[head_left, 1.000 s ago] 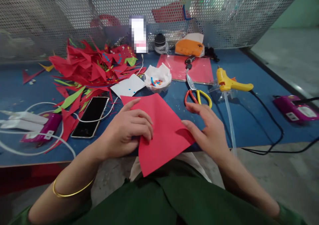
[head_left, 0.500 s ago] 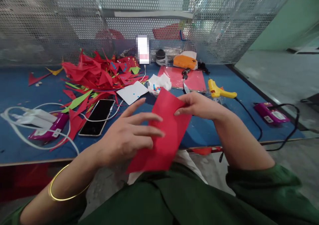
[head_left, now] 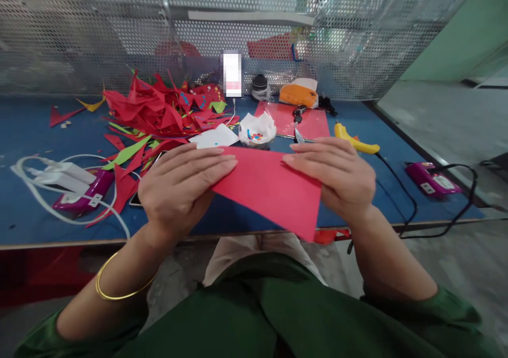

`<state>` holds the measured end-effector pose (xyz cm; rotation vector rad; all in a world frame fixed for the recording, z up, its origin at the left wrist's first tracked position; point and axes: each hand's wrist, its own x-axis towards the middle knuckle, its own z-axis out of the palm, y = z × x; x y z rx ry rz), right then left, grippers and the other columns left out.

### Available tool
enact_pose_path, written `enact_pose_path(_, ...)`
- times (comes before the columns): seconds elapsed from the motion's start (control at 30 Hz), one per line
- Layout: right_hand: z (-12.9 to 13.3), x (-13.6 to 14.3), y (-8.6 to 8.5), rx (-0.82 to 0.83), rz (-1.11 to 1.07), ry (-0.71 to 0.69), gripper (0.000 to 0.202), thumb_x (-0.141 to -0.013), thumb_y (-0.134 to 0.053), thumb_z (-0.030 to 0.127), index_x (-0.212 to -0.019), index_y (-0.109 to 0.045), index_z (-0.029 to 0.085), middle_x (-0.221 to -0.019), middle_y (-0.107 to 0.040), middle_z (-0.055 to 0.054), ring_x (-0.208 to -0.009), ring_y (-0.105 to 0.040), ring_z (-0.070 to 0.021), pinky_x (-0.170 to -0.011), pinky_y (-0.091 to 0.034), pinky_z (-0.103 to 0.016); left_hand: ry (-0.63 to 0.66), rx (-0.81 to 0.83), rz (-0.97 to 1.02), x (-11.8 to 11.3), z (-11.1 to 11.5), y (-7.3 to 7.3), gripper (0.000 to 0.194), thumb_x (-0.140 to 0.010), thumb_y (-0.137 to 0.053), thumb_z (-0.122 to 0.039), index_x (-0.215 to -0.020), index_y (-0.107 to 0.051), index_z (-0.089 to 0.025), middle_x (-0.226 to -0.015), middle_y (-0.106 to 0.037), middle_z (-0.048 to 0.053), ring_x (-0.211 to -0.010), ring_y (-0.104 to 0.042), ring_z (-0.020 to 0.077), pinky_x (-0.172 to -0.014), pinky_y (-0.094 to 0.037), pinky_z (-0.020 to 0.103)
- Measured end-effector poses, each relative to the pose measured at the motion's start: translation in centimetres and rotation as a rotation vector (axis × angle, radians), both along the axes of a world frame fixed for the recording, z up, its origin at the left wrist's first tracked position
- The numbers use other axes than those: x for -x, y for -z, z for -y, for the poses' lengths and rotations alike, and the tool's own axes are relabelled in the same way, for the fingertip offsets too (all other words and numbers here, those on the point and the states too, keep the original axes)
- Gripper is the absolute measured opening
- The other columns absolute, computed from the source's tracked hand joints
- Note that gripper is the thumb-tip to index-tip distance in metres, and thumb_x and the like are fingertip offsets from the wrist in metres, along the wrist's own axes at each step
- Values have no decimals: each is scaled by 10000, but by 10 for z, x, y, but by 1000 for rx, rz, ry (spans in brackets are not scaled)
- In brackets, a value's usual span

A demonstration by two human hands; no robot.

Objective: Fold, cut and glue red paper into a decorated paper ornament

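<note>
A sheet of red paper is stretched between my two hands over the front edge of the table. My left hand pinches its upper left corner, thumb towards me and fingers behind. At the upper right corner, my right hand grips the sheet the same way. The paper's lower right corner hangs down towards my lap. Just beyond it stands a white paper-lined bowl with small coloured bits inside. Scissors lie partly hidden behind my right hand.
Red and green paper scraps heap at the back left. A yellow glue gun lies right, its cord running to a purple power box. White chargers sit on another purple box at left. A perforated metal screen stands behind.
My left hand, spread over the sheet before, now grips its corner. The red paper has turned from slanting lengthwise to lying crosswise, and my right hand has shifted right.
</note>
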<state>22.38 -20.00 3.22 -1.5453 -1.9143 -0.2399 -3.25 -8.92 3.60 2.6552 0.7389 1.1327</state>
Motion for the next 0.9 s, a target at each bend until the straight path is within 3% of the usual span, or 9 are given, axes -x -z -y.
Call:
enact_pose_path(0.07,7,-2,24,32,32,-72,405,-966,-429,136,-1137,-732,343,-1206,-746,7,-1233,-641,-202,-1047,-488,-482,26,-9,-127,5,0,20,278,-940,-514,-273,-1064,-748,-358,-1144,-763,-26,-1172,-675,226,-1132,-417,500)
enact_pose_path(0.17,17,-2,68,94,43,-181,431,-972,-394,95,-1216,-697,280,-1267,-717,-26,-1277,-607,-183,-1033,-509,-448,137,18,-256,10,-1,62,330,-956,-458,-212,-1068,-755,-303,-1202,-743,15,-1198,-663,227,-1115,-443,497)
enact_pose_path(0.23,25,1,91,170,50,-172,431,-963,-406,74,-1251,-678,242,-1281,-709,-54,-1268,-616,-199,-1012,-528,-448,217,74,-299,14,1,85,349,-937,-462,-160,-1098,-754,-262,-1175,-753,42,-1165,-683,237,-1067,-501,491)
enact_pose_path(0.3,33,2,103,208,34,-127,418,-958,-422,60,-1260,-669,212,-1293,-701,-74,-1255,-627,-214,-993,-544,-445,231,115,-302,17,4,96,365,-917,-480,-132,-1149,-742,-233,-1209,-738,68,-1193,-667,247,-1032,-541,469)
enact_pose_path(0.53,42,-2,106,105,-106,68,232,-974,-543,161,-1119,-718,209,-1108,-775,-80,-1072,-722,-220,-892,-580,-388,268,205,-246,9,15,86,313,-907,-570,-158,-1166,-730,-228,-1162,-759,48,-1150,-691,251,-980,-587,410)
enact_pose_path(0.7,39,-2,106,72,-171,88,213,-969,-544,132,-1060,-720,210,-1048,-787,-61,-1042,-729,-209,-879,-569,-365,199,393,-25,-6,21,86,101,-905,-665,-218,-906,-764,-240,-898,-792,6,-886,-756,191,-820,-623,312)
enact_pose_path(0.9,38,-1,107,75,-190,102,194,-970,-551,136,-1055,-706,213,-1031,-786,-55,-1029,-728,-202,-874,-563,-361,166,463,8,-9,22,85,93,-888,-687,-201,-869,-763,-250,-851,-780,-9,-821,-747,175,-727,-612,287)
